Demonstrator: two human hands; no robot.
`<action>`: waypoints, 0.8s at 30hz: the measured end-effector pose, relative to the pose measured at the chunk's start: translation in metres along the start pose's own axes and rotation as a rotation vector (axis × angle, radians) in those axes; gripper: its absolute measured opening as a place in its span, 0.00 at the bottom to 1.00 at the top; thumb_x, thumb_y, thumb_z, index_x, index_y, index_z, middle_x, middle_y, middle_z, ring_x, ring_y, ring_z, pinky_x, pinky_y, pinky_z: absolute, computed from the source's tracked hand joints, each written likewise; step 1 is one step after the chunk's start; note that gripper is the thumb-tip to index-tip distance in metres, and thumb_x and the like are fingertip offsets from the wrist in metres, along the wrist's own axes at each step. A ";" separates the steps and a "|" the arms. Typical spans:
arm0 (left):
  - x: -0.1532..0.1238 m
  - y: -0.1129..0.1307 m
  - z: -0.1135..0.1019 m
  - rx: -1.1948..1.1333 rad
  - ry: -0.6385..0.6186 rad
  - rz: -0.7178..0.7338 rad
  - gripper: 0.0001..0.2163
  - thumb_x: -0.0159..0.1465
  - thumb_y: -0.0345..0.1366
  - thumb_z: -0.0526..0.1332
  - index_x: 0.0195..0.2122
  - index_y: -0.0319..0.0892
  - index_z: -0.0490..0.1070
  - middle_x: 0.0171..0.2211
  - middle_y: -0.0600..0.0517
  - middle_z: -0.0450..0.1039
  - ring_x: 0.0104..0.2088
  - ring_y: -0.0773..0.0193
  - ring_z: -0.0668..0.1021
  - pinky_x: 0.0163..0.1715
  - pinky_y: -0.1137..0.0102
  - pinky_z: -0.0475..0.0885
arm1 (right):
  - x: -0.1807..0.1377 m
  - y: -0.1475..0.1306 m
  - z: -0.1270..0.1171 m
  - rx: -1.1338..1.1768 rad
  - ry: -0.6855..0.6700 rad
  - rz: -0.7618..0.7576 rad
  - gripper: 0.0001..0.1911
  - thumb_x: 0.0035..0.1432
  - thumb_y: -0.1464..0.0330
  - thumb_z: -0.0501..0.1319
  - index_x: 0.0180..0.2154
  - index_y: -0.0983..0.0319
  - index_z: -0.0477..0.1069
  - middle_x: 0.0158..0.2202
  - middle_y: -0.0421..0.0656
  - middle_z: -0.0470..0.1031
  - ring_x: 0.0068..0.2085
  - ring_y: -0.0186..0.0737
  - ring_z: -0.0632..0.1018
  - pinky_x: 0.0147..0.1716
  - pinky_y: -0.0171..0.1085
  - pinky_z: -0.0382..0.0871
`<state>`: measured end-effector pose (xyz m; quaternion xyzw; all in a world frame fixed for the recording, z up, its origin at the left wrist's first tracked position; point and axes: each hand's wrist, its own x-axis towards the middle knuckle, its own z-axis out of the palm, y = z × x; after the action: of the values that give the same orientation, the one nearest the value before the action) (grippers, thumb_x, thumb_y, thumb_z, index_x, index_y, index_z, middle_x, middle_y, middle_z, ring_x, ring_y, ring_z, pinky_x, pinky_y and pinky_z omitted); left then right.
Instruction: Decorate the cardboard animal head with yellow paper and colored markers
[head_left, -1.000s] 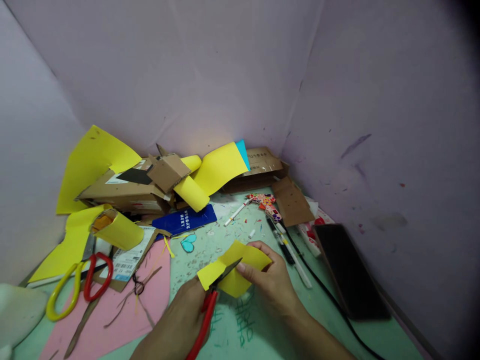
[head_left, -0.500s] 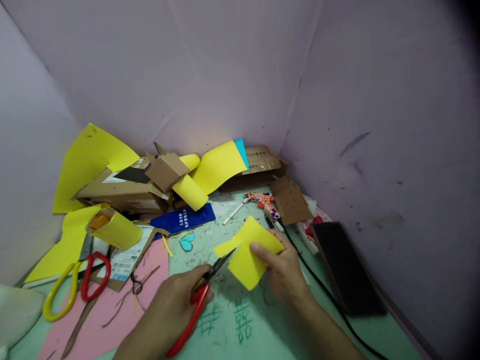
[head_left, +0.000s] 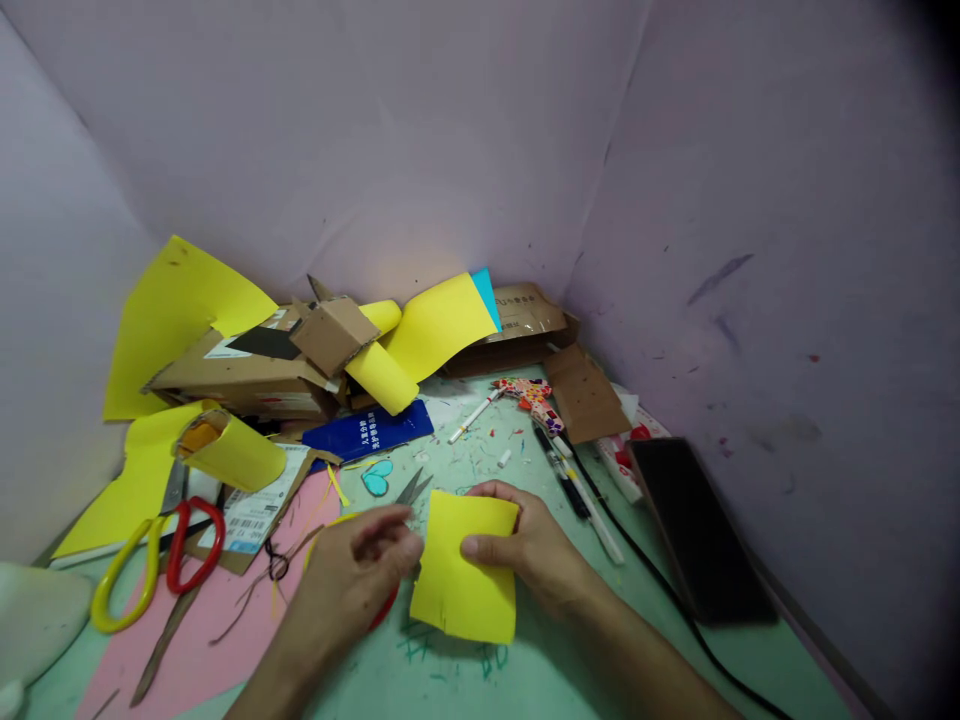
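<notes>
My right hand [head_left: 525, 545] pinches a roughly rectangular piece of yellow paper [head_left: 465, 590] by its right side, thumb on top. One corner of the paper's lower edge looks slightly ragged. Close to the paper's left edge is my left hand [head_left: 367, 560], its fingers loosely curled and apart, with nothing visible between them. Beneath that hand appear scissors [head_left: 415, 488], blades spread and pointing away, with a yellow handle to the left and a red handle to the right. The hand hides most of their middle.
Another pair of scissors [head_left: 159, 560] rests at left by a yellow paper tube [head_left: 236, 455]. Cardboard boxes [head_left: 232, 380] and yellow sheets [head_left: 442, 325] line the back. Pens [head_left: 592, 500], a patterned glue gun [head_left: 529, 397], a black cable [head_left: 660, 585] and a phone [head_left: 701, 530] lie at right.
My left hand has let go of the scissors, which now lie beneath it. The yellow paper has turned and come lower and nearer; its narrow protruding strip no longer shows.
</notes>
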<state>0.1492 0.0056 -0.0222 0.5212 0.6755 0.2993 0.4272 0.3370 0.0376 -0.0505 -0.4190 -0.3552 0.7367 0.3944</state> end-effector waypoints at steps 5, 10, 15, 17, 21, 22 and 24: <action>-0.001 -0.004 0.023 -0.458 -0.215 -0.051 0.22 0.48 0.48 0.67 0.38 0.35 0.76 0.31 0.43 0.80 0.31 0.51 0.81 0.29 0.64 0.75 | 0.000 0.001 -0.001 -0.025 -0.154 -0.032 0.24 0.36 0.66 0.73 0.37 0.63 0.70 0.31 0.41 0.76 0.30 0.37 0.76 0.31 0.36 0.69; 0.000 0.000 0.017 -0.700 -0.215 -0.086 0.19 0.49 0.37 0.69 0.41 0.37 0.75 0.37 0.43 0.80 0.34 0.53 0.80 0.33 0.65 0.75 | 0.001 -0.005 -0.001 -0.086 -0.126 0.057 0.24 0.36 0.59 0.72 0.34 0.65 0.70 0.24 0.42 0.76 0.26 0.38 0.76 0.24 0.33 0.66; 0.001 0.004 0.017 -0.788 -0.264 -0.134 0.18 0.43 0.30 0.71 0.38 0.35 0.77 0.31 0.44 0.80 0.29 0.55 0.80 0.31 0.65 0.74 | 0.001 -0.004 0.003 -0.066 -0.086 0.036 0.22 0.34 0.61 0.73 0.31 0.65 0.71 0.22 0.41 0.76 0.24 0.35 0.75 0.22 0.32 0.66; 0.002 0.004 0.018 -0.799 -0.235 -0.148 0.16 0.43 0.28 0.70 0.35 0.35 0.78 0.29 0.46 0.80 0.27 0.58 0.79 0.29 0.67 0.74 | 0.000 -0.004 0.004 -0.059 -0.082 0.035 0.19 0.34 0.64 0.72 0.29 0.65 0.71 0.21 0.40 0.75 0.22 0.34 0.74 0.21 0.31 0.64; 0.003 0.003 0.018 -0.796 -0.137 -0.161 0.10 0.42 0.26 0.67 0.27 0.38 0.78 0.22 0.51 0.78 0.22 0.66 0.76 0.24 0.75 0.70 | 0.000 -0.006 0.002 -0.023 -0.070 0.049 0.12 0.36 0.69 0.70 0.26 0.65 0.71 0.19 0.37 0.72 0.19 0.29 0.70 0.18 0.28 0.61; 0.004 0.002 0.017 -0.790 -0.115 -0.165 0.08 0.41 0.25 0.66 0.25 0.38 0.78 0.21 0.52 0.77 0.21 0.67 0.75 0.22 0.76 0.69 | 0.000 -0.007 0.001 -0.008 -0.070 0.057 0.11 0.37 0.69 0.69 0.27 0.65 0.72 0.19 0.36 0.72 0.19 0.29 0.69 0.18 0.28 0.60; 0.005 0.002 0.017 -0.778 -0.085 -0.170 0.06 0.40 0.24 0.64 0.20 0.38 0.77 0.19 0.54 0.76 0.19 0.69 0.74 0.20 0.77 0.66 | 0.001 -0.009 -0.001 0.026 -0.079 0.084 0.08 0.39 0.70 0.67 0.27 0.65 0.73 0.20 0.38 0.72 0.19 0.29 0.70 0.19 0.29 0.61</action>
<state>0.1649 0.0099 -0.0296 0.2745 0.5342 0.4745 0.6435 0.3403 0.0424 -0.0439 -0.3990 -0.3430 0.7732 0.3541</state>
